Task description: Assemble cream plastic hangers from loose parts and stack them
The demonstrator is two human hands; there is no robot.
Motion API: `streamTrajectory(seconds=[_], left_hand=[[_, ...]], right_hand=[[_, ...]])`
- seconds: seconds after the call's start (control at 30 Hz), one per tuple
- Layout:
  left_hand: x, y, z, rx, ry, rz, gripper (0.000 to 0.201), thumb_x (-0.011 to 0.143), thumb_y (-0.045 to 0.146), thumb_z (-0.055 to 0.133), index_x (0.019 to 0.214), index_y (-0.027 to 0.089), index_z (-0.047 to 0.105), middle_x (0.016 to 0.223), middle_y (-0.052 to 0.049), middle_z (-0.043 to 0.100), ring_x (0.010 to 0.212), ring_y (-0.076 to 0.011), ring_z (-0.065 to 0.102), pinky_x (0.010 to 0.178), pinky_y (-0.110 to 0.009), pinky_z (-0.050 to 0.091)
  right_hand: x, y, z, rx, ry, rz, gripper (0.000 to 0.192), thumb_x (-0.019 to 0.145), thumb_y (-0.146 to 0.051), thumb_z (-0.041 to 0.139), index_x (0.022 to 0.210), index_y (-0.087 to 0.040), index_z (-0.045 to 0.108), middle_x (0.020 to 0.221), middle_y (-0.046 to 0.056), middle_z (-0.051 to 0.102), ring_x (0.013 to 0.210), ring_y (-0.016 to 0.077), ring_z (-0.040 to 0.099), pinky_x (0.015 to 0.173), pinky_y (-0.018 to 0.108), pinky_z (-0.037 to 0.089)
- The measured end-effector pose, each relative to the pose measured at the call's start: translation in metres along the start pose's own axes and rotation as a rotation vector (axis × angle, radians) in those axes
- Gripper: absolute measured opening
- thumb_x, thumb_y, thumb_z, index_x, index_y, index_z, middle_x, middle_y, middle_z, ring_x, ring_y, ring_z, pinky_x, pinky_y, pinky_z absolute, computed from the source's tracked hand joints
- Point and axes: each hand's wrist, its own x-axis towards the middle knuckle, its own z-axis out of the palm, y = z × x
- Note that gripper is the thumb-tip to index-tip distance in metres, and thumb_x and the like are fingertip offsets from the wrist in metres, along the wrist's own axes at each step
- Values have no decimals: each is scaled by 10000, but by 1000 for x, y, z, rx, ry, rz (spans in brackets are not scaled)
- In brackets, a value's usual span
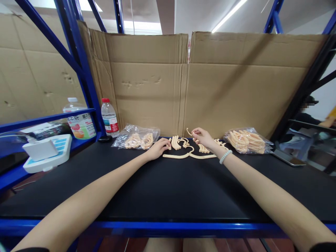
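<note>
Several cream curved plastic pieces (pixel 181 142) lie in a loose pile at the far middle of the black tabletop (pixel 168 185). A long wavy cream piece (pixel 189 155) lies in front of them. My right hand (pixel 203 137), with a pale bead bracelet on the wrist, pinches a small curved piece (pixel 188 131) above the pile. My left hand (pixel 159 147) rests on the table with curled fingers, touching the left end of the pile by the long piece.
Clear bags of the same cream pieces lie left (pixel 136 137) and right (pixel 248 140) of the pile. A water bottle (pixel 109 118) and a blue rack post stand at the back left, near a white device (pixel 47 152). Cardboard walls the back. A phone (pixel 287 158) lies right.
</note>
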Motion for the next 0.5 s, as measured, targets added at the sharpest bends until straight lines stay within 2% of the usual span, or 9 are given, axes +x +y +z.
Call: streamTrajectory(seconds=[0.13, 0.2, 0.27, 0.4, 0.5], left_hand=[[1, 8, -3, -124, 163, -47, 111, 860, 203, 455, 862, 187, 565, 1032, -75, 568, 1023, -215, 533, 952, -427, 428], [2, 17, -1, -211, 220, -69, 140, 875, 242, 430, 927, 182, 545, 1140, -96, 540, 1009, -210, 557, 881, -408, 485], [3, 29, 6, -300, 239, -82, 159, 867, 280, 452, 941, 176, 546, 1191, -101, 538, 996, -205, 584, 846, -385, 513], [-1, 60, 27, -435, 240, -118, 212, 856, 340, 505, 875, 152, 601, 1148, -103, 605, 971, -213, 618, 864, -378, 515], [-7, 78, 43, -588, 250, -218, 213, 775, 343, 642, 857, 147, 656, 1032, -86, 657, 890, -201, 631, 851, -363, 511]], right_hand=[[-41, -19, -5, 168, -103, 22, 214, 865, -427, 489, 959, -239, 446, 856, -5, 538, 600, 109, 603, 473, 206, 460], [-60, -26, -6, 388, -242, 63, 294, 838, -480, 557, 977, -257, 426, 827, -18, 558, 596, 112, 608, 474, 202, 450], [-74, -29, -5, 515, -277, 91, 349, 785, -483, 649, 946, -244, 451, 807, -12, 584, 632, 124, 617, 494, 206, 455], [-83, -28, 1, 606, -185, 135, 368, 670, -401, 785, 882, -201, 559, 796, 8, 620, 682, 128, 614, 582, 236, 496], [-84, -26, 5, 665, -124, 173, 370, 628, -350, 822, 883, -180, 616, 768, 8, 630, 672, 127, 612, 633, 263, 516]])
